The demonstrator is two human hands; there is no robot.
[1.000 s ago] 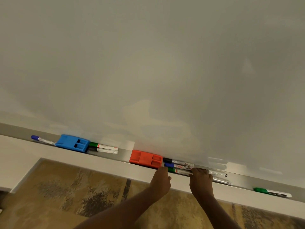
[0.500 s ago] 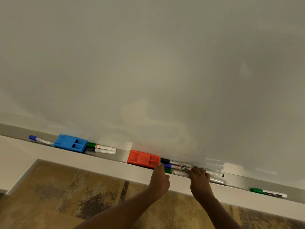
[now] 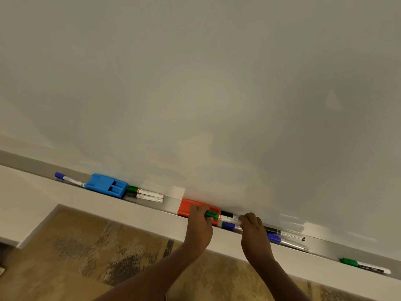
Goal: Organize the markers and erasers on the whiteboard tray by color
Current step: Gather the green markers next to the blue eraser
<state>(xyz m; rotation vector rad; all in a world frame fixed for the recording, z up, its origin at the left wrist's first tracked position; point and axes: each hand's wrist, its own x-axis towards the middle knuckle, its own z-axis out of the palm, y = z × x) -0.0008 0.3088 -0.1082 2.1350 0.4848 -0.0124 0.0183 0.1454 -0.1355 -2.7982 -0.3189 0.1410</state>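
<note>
A green-capped marker (image 3: 219, 216) is held between my two hands above the tray (image 3: 171, 205). My left hand (image 3: 200, 224) grips its capped end in front of the red eraser (image 3: 185, 208). My right hand (image 3: 252, 230) grips its other end. Under them lie a black-capped marker (image 3: 229, 213) and a blue-capped marker (image 3: 227, 225). Right of my right hand lie another black marker (image 3: 282, 233) and another blue marker (image 3: 284, 242). A second green marker (image 3: 362, 265) lies far right. To the left sit a blue eraser (image 3: 106, 185), a blue marker (image 3: 67, 178), a green marker (image 3: 144, 190) and a black marker (image 3: 147, 197).
The whiteboard (image 3: 195, 94) rises behind the tray. A white ledge (image 3: 130, 213) runs along the tray's front edge. Patterned carpet (image 3: 86, 246) lies below.
Both hands have closed on the green marker and lifted it left, so it now crosses the front of the red eraser. The view has shifted slightly.
</note>
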